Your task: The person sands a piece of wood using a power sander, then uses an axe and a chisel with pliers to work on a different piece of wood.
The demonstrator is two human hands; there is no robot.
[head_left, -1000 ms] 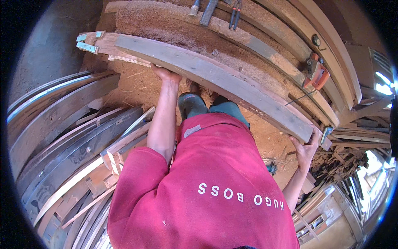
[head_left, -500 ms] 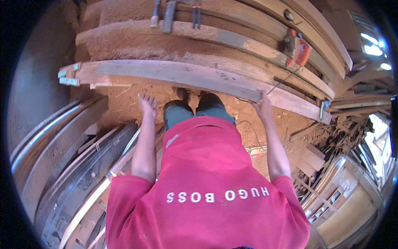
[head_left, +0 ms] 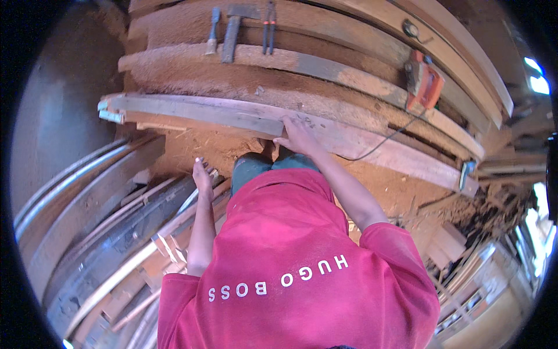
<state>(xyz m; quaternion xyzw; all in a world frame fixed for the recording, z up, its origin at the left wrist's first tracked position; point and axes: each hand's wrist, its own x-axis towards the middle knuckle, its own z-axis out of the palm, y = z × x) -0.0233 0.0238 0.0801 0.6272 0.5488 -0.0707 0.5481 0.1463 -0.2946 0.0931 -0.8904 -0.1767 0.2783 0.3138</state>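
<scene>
My right hand (head_left: 295,132) grips the right end of a grey plank (head_left: 203,113), which lies along a long pinkish board (head_left: 395,157) above my legs. My left hand (head_left: 203,174) is below the plank, free of it, its fingers loosely apart and holding nothing. At the board's left end are pale blue blocks (head_left: 110,114); at its right end is a blue clamp-like tool (head_left: 465,173). On curved, sawdust-covered beams farther up rest a chisel (head_left: 212,35), a hammer (head_left: 231,36), pliers (head_left: 268,32) and an orange power tool (head_left: 425,84) with a cord.
Stacked curved boards and offcuts (head_left: 81,198) lean at the lower left, beside a grey wall (head_left: 55,134). Scrap wood (head_left: 442,241) piles at the lower right near a pale panel (head_left: 485,308). Sawdust covers the floor (head_left: 366,186) around my feet.
The grey plank has slid left along the pinkish board. My right hand has moved left with its end. My left hand has let go of the plank and dropped below it.
</scene>
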